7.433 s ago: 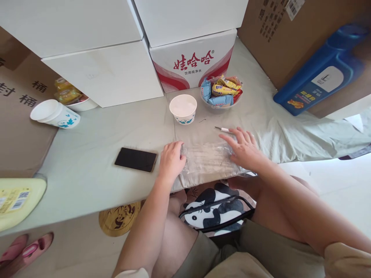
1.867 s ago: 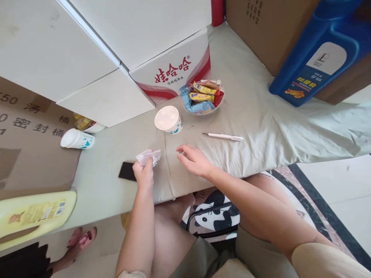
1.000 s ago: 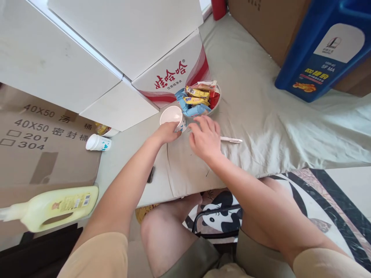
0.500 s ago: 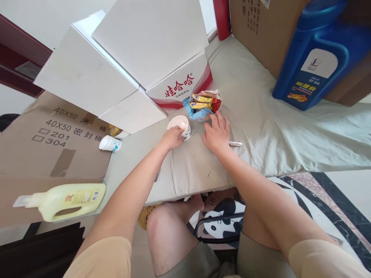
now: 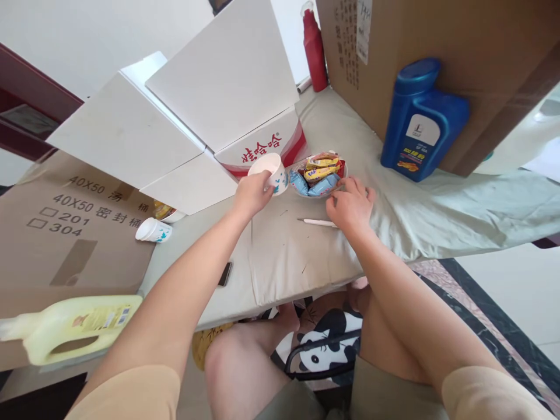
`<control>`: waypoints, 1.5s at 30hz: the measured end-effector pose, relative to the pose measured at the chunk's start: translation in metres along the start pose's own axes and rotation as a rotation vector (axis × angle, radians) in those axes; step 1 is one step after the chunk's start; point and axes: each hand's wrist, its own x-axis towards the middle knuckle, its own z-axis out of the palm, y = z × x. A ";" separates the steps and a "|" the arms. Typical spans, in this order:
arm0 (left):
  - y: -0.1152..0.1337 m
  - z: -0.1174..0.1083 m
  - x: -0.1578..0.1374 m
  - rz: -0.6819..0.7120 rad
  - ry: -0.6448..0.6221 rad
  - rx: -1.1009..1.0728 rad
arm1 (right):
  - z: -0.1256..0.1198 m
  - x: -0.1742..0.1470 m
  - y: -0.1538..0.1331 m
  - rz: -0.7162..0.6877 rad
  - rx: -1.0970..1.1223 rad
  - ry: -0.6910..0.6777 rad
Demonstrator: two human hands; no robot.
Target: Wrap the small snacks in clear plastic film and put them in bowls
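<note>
My left hand (image 5: 254, 195) is closed on the rim and side of a white paper cup (image 5: 280, 182) with blue-green print, tilted a little. Its inside is only partly visible. To the right is a clear bowl (image 5: 301, 193) holding several wrapped snacks (image 5: 321, 174) in yellow, blue and red. My right hand (image 5: 352, 204) grips the bowl's near right rim, with thumb and fingers bent; the fingertips are partly hidden. A slim white pen-like stick (image 5: 319, 223) with a dark tip lies on the cloth, its right end near my right wrist.
A white carton (image 5: 262, 149) with red lettering stands behind the cup. At left are another paper cup (image 5: 153, 230) lying tilted, a brown carton (image 5: 87, 233), a yellow jug (image 5: 87, 324) and a dark phone (image 5: 225, 274). A blue oil bottle (image 5: 415, 134) and red bottle (image 5: 315, 52) stand at the back right.
My left hand has raised the paper cup and moved it away from me. The snack bowl has shifted right with my right hand, uncovering more of the white stick. The camera view has also shifted.
</note>
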 end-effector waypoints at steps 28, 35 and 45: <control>0.012 0.119 0.013 -0.021 -0.145 -0.261 | -0.027 -0.030 0.049 0.072 -0.066 -0.208; 0.009 0.139 -0.037 -0.085 -0.092 -0.266 | -0.005 0.003 0.026 0.212 -0.077 -0.305; 0.006 0.136 -0.038 -0.059 -0.080 -0.266 | 0.010 0.103 0.030 0.165 -0.275 -0.433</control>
